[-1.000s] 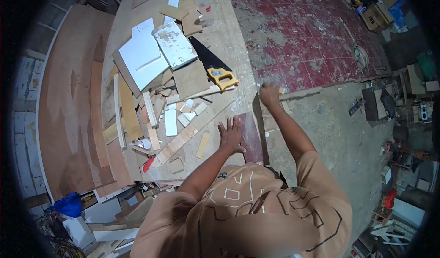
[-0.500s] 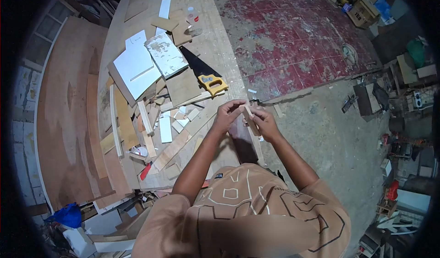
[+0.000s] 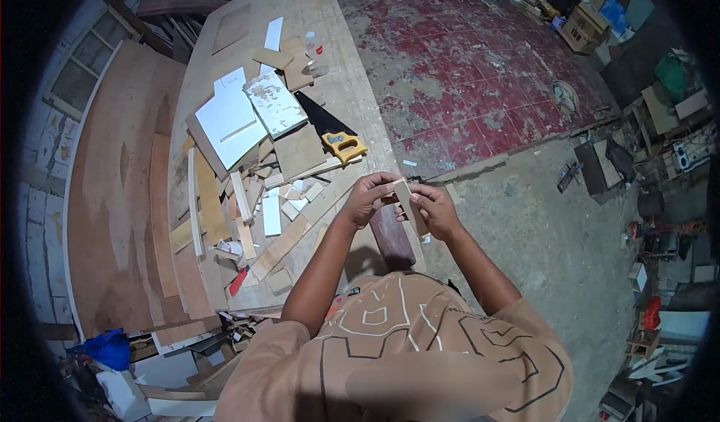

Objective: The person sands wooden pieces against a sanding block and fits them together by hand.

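Holding: we pinch a wood strip [image 3: 406, 202] in both grips.
Left hand [image 3: 367, 197]: clamped on its upper end.
Right hand [image 3: 435, 208]: clamped on it, above the tabletop [image 3: 352, 85].

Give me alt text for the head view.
Both hands, left hand and right hand, hold a small wood strip above a workbench littered with offcuts. A yellow-handled saw lies beyond.
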`<action>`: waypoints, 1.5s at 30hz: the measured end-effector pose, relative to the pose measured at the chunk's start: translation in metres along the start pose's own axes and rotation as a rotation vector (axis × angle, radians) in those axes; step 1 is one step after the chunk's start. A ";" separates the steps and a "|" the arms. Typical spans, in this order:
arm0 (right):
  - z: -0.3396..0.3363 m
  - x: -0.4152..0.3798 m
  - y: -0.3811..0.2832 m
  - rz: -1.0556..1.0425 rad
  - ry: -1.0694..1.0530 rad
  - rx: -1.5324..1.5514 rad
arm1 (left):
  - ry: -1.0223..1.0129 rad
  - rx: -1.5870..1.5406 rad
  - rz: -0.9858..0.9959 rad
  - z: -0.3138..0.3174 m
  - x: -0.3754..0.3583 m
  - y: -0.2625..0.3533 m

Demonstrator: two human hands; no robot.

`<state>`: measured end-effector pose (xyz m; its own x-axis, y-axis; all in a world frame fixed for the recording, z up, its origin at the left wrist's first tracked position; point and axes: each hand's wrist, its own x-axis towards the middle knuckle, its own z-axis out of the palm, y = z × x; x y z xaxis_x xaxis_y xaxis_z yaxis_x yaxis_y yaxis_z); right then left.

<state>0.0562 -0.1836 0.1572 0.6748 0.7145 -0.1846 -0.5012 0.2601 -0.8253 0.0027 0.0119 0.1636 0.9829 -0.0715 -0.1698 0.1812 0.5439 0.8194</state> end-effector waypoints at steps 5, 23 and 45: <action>0.002 -0.016 -0.009 0.028 -0.029 0.035 | -0.085 -0.104 0.053 0.016 -0.011 -0.004; 0.031 -0.051 0.004 -0.019 -0.039 -0.127 | -0.155 0.078 0.056 0.030 -0.053 0.007; 0.089 -0.062 0.037 -0.008 0.071 -0.034 | -0.028 0.726 0.450 -0.004 -0.067 0.016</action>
<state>-0.0523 -0.1600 0.1859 0.7164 0.6639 -0.2143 -0.4776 0.2427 -0.8444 -0.0605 0.0288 0.1861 0.9652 -0.0032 0.2615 -0.2592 -0.1440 0.9550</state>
